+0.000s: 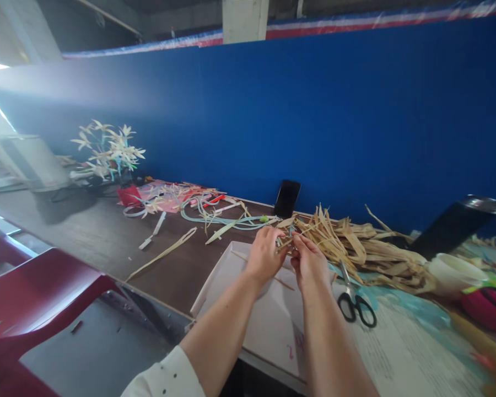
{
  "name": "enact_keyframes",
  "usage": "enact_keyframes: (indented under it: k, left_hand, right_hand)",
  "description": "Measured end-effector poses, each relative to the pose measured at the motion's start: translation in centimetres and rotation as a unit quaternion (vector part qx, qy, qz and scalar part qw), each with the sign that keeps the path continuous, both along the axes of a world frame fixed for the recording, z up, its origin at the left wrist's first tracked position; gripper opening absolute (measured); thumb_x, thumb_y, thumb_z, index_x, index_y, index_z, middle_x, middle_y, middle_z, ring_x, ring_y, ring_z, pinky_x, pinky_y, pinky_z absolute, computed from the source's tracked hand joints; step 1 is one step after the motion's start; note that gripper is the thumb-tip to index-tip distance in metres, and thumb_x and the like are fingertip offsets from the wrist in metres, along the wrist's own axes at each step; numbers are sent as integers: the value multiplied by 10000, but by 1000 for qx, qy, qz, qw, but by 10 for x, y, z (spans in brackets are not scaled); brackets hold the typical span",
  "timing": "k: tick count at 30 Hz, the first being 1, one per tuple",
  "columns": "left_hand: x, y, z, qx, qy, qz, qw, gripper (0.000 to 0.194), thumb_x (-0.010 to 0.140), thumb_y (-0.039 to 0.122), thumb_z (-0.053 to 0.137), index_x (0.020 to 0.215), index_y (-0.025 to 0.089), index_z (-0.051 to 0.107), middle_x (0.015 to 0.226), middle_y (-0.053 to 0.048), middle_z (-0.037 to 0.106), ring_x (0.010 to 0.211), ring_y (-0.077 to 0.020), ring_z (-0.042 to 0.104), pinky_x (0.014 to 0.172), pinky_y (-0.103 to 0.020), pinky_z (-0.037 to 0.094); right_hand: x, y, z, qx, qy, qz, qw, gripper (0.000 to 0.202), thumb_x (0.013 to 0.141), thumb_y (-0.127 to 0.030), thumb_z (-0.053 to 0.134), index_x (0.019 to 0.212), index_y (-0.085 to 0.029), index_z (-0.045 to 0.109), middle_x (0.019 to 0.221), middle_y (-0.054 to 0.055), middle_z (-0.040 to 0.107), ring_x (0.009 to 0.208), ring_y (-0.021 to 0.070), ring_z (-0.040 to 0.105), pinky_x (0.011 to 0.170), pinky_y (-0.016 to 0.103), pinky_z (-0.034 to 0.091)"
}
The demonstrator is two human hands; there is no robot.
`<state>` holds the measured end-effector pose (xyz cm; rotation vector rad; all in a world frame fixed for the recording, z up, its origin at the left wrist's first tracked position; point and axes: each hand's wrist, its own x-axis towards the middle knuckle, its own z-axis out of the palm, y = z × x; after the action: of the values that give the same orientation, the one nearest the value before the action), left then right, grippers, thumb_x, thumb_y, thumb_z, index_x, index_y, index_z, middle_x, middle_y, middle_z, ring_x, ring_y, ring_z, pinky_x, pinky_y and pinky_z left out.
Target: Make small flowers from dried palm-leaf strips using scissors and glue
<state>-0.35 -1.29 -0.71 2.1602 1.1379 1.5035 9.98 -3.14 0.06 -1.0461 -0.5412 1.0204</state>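
My left hand and my right hand meet above a white shallow box lid, fingers closed. Between the fingertips is a small piece of thin tan husk strips with bluish bits; its exact shape is partly hidden. Behind and right of my right hand lies a large heap of dried husk leaves. Black-handled scissors rest beside my right forearm, blades pointing away. A thin stick lies in the box lid below my hands.
A dark phone leans against the blue partition. Pale cord and husk scraps lie left, near white husk flowers. At right are a black bottle, a white cup and printed paper. Red chairs stand front left.
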Motion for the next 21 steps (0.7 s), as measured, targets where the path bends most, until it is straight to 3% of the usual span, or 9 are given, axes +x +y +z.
enact_keyframes:
  k: [3,6,14,21]
  left_hand:
    - [-1,-1,0,41,52,13,998,105,793,233,544,884,187,564,925,-52,573,930,-191,497,859,-331,396]
    - [-2,-1,2,62,79,13,995,144,847,278,469,846,187,581,872,-49,578,879,-183,506,830,-322,399]
    - [-5,-3,4,100,79,19,992,208,874,268,420,842,184,607,842,-50,583,839,-169,502,800,-308,400]
    - [-5,0,2,115,67,27,991,219,874,268,425,821,189,622,804,-48,573,818,-165,507,783,-306,408]
  right_hand:
    - [0,0,-1,-2,-7,3,1000,382,519,-341,766,857,-173,701,567,-39,533,433,34,363,354,142,220]
    - [-1,1,-2,-4,-10,1,1000,380,523,-342,766,857,-173,705,563,-40,532,432,32,363,357,144,224]
    - [-1,1,-1,4,6,5,1000,372,518,-335,770,844,-169,701,612,-30,577,422,27,376,344,144,226]
    - [1,-2,5,-11,39,-33,999,353,549,-383,751,809,-154,683,703,-2,615,412,18,383,315,132,251]
